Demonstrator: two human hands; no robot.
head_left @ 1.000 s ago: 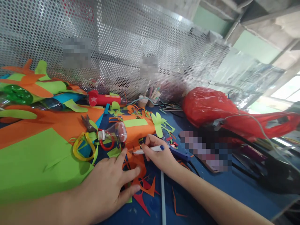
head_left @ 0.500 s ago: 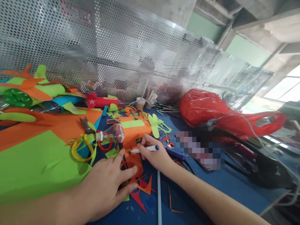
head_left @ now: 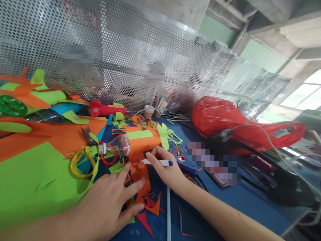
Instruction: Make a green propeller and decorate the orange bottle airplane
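My right hand (head_left: 167,165) pinches a white marker (head_left: 160,162) with a blue end, its tip over an orange paper piece (head_left: 140,175). Fingers spread, my left hand (head_left: 117,197) lies flat with its fingertips on that same piece. Just behind is a clear plastic bottle (head_left: 117,146) on its side, its body wrapped in orange paper (head_left: 142,143) with a green strip. A green paper shape (head_left: 163,135) stands at the wrapped end. Left of the bottle neck lie yellow-handled pliers (head_left: 82,164); a red ring-shaped handle (head_left: 110,160) shows beneath the bottle.
Green paper (head_left: 40,180) and orange sheets cover the left side. Orange and red scraps (head_left: 145,222) lie in front. A blue glue gun (head_left: 188,166), a pixelated phone-like object (head_left: 213,164) and a red plastic bag (head_left: 220,115) are to the right. Perforated metal (head_left: 140,57) stands behind.
The view has shifted slightly, moving the table things a little left in the picture. The marker is now held at a flatter angle, its tip still by the orange paper.
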